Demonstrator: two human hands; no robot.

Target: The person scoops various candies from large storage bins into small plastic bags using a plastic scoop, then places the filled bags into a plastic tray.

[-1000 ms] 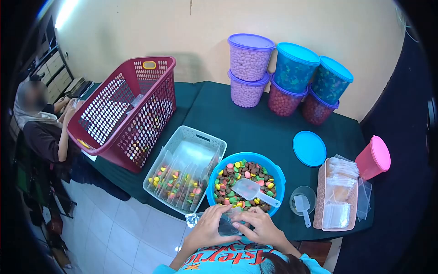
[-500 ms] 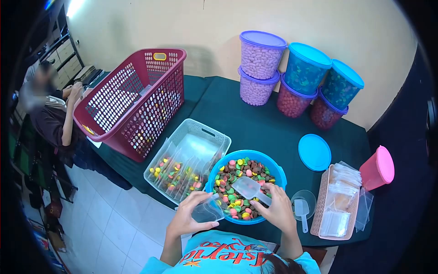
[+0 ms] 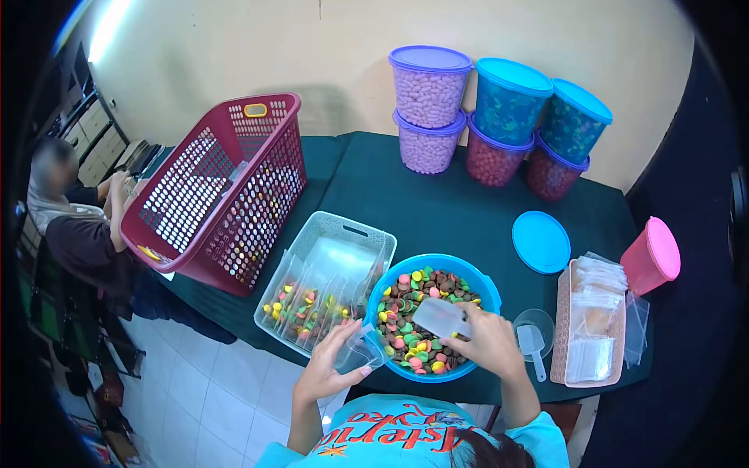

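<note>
A blue tub [image 3: 493,300] full of colourful button-shaped sweets [image 3: 417,343] stands in front of me. My right hand [image 3: 490,343] is closed round the handle of a translucent scoop [image 3: 441,317], held low over the sweets. At the tub's left rim, my left hand [image 3: 328,368] grips a clear plastic bag [image 3: 361,351] between thumb and fingers. Left of the tub, a pale basket [image 3: 370,226] holds a row of clear bags [image 3: 312,308] with sweets in them.
A maroon laundry basket [image 3: 261,207] stands at the left, with another person [image 3: 90,242] beyond it. Lidded tubs [image 3: 433,86] are stacked at the back. Rightward are a blue lid [image 3: 541,242], a second scoop [image 3: 531,343] on a round lid, a bag-filled tray [image 3: 558,343] and a pink container [image 3: 651,256].
My right hand and the scoop have shifted right across the tub, the scoop now lying more level. The bag in my left hand is tipped differently. The whole view has shifted a little.
</note>
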